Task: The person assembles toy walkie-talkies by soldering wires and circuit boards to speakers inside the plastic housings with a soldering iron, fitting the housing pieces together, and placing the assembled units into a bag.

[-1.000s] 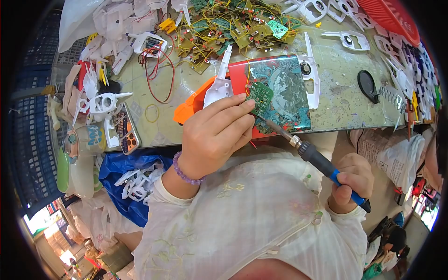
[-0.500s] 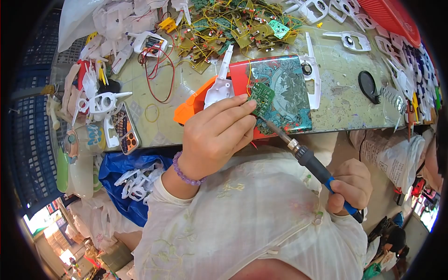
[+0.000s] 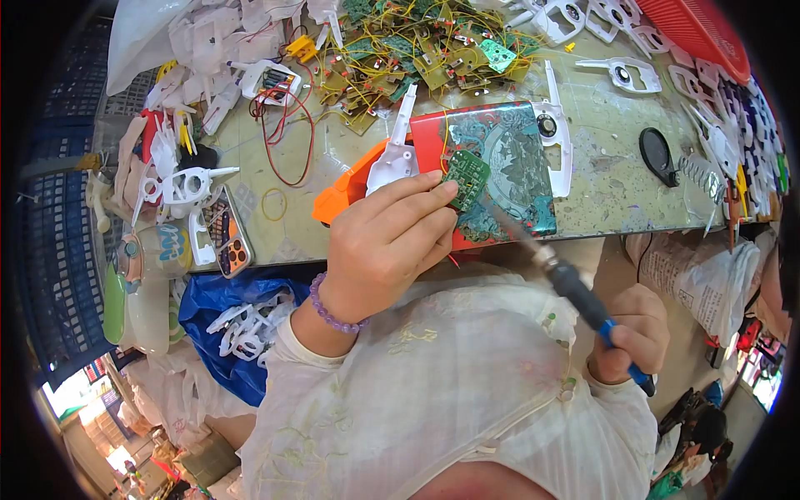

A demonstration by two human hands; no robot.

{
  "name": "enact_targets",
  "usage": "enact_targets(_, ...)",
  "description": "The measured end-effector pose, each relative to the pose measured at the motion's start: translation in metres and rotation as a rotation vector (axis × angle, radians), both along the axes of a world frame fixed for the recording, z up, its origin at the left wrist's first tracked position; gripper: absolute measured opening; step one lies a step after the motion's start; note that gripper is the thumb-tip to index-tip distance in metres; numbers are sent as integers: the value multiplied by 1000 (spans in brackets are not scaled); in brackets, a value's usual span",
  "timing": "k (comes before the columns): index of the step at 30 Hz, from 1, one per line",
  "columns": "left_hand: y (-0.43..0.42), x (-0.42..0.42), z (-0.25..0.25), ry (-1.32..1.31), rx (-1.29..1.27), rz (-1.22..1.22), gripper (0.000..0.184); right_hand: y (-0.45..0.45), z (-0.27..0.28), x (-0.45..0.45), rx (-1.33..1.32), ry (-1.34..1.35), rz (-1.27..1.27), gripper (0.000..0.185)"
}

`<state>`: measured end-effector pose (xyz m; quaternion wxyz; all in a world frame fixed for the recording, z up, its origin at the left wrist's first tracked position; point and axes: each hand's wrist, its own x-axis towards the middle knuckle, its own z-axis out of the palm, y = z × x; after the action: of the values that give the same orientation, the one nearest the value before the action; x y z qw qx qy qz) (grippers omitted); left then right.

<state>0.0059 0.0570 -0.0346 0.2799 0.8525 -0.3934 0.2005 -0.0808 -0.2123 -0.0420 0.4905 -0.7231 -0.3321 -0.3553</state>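
Note:
A green circuit board (image 3: 467, 177) is pinched at its left edge by the fingers of my left hand (image 3: 392, 229), with a thin yellow wire running up from it. Beneath the board lies a red and teal patterned box or book (image 3: 525, 158). My right hand (image 3: 633, 337) grips the blue and black handle of a soldering iron (image 3: 579, 296). The iron's tip, blurred by motion, points up and left, a short way from the board's lower right. Beyond my left hand are a white plastic housing (image 3: 392, 162) and an orange plastic piece (image 3: 346, 193).
A heap of circuit boards with yellow wires (image 3: 417, 54) lies at the back. White plastic frames (image 3: 621, 75) are spread to the right, near a black oval part (image 3: 658, 156). A phone (image 3: 229, 237) rests at the left edge, above a blue bag (image 3: 242, 325) of white parts.
The soldering iron's tip has moved right, away from the circuit board, as my right hand shifted slightly. My left hand still holds the board in the same place.

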Motion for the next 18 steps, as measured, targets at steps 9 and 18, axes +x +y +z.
enact_targets(9,0,0,-1,-19,8,-5,22,17,8,57,-181,196,-12,39)
enact_targets(18,0,0,4,-50,0,26,23,57,13,120,-428,152,40,36)
